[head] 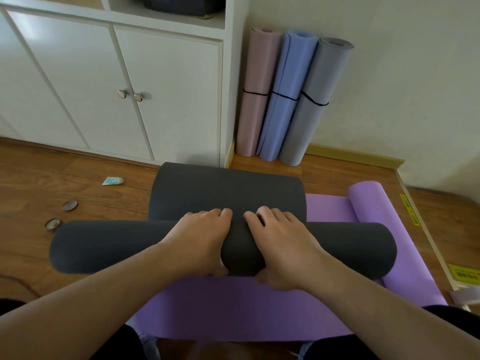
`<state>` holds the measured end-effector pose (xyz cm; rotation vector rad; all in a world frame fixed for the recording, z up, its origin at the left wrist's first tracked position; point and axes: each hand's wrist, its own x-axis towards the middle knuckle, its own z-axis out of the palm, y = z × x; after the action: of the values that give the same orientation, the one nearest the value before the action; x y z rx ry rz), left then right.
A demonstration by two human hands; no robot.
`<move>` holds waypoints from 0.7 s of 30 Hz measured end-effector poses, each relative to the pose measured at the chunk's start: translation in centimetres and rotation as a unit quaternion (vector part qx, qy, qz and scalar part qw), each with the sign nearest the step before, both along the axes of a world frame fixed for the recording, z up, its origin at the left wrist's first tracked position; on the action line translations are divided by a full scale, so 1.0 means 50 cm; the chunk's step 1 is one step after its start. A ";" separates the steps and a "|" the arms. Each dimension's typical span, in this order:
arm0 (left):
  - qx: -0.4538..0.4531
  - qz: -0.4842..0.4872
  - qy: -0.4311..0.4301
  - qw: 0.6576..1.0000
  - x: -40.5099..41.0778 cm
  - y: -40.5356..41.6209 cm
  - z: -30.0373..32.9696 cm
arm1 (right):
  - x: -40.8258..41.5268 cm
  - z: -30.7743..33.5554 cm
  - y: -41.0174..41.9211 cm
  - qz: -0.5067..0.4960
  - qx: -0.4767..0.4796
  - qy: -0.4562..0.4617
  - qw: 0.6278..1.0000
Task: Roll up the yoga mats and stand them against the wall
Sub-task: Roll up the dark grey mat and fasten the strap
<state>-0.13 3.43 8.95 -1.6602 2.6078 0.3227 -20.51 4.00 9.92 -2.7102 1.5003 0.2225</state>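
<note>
A dark grey yoga mat (104,248) lies across the floor as a thick roll, with a short flat stretch (226,190) still unrolled toward the cupboard. My left hand (202,237) and my right hand (283,242) both grip the middle of the roll, fingers over the top, thumbs underneath. Under it lies a purple mat (233,307), flat in front of me, with its far end curled into a roll (368,201) at the right. Against the wall stand three rolled mats, each tied with a black band: pink (257,87), blue (285,94), light grey (317,100).
A white cupboard (104,87) with two knobs fills the left back. On the wooden floor at the left lie two round lids (69,205) (53,224) and a small green wrapper (112,181). A yellow skirting board (363,154) runs along the right wall.
</note>
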 end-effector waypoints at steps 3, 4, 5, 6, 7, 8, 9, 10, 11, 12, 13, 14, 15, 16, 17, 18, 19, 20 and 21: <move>0.038 0.006 0.004 0.999 -0.001 0.000 0.002 | 0.002 -0.005 0.000 0.003 0.004 -0.004 1.000; 0.040 0.003 0.001 0.999 -0.001 0.001 0.001 | 0.002 -0.006 0.000 0.005 0.004 -0.013 1.000; 0.035 0.000 -0.003 0.999 0.000 0.003 -0.001 | 0.002 -0.005 -0.001 0.006 0.001 -0.020 1.000; 0.024 -0.003 -0.009 1.000 0.001 0.004 -0.003 | 0.001 -0.002 -0.002 0.006 0.000 -0.024 1.000; 0.009 -0.008 -0.017 1.000 0.002 0.005 -0.006 | 0.001 0.001 -0.004 0.005 0.001 -0.029 1.000; -0.007 -0.015 -0.027 1.000 0.002 0.006 -0.010 | 0.001 0.003 -0.006 0.000 0.005 -0.033 0.999; -0.018 -0.021 -0.035 0.999 0.001 0.006 -0.013 | 0.000 0.005 -0.007 -0.007 0.014 -0.037 0.999; -0.024 -0.024 -0.040 0.999 0.000 0.005 -0.013 | -0.001 0.007 -0.007 -0.012 0.023 -0.040 0.999; -0.024 -0.021 -0.038 0.999 0.000 0.004 -0.012 | -0.001 0.007 -0.006 -0.011 0.026 -0.042 0.999; -0.020 -0.016 -0.033 0.999 0.001 0.003 -0.008 | -0.001 0.008 -0.004 -0.007 0.021 -0.042 0.999; -0.013 -0.010 -0.026 1.000 0.002 0.002 -0.003 | 0.000 0.008 -0.001 0.000 0.011 -0.036 0.999; -0.004 -0.004 -0.017 1.000 0.003 0.000 0.002 | 0.001 0.008 0.002 0.006 -0.001 -0.024 1.000; 0.007 0.002 -0.006 1.000 0.005 -0.002 0.006 | 0.002 0.008 0.004 0.008 -0.011 -0.008 1.000; 0.020 0.007 0.003 1.000 0.006 -0.003 0.009 | 0.004 0.008 0.004 0.007 -0.015 0.006 1.000; 0.029 0.009 0.007 1.000 0.006 -0.003 0.011 | 0.006 0.006 0.003 0.005 -0.013 0.013 1.000; 0.036 0.009 0.006 0.999 0.005 -0.003 0.010 | 0.007 0.003 0.002 0.002 -0.007 0.012 1.000; 0.038 0.007 0.004 0.999 0.003 -0.001 0.008 | 0.007 0.000 0.001 0.001 -0.005 0.004 1.000; 0.037 0.002 0.000 0.999 0.002 0.001 0.005 | 0.007 -0.003 0.000 0.002 -0.005 -0.005 1.000; 0.030 -0.002 -0.006 1.000 0.002 0.004 0.002 | 0.008 -0.003 -0.001 0.002 -0.005 -0.014 1.000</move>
<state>-0.02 3.64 9.03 -1.6322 2.5664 0.3857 -20.13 3.97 9.76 -2.7132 1.4933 0.1767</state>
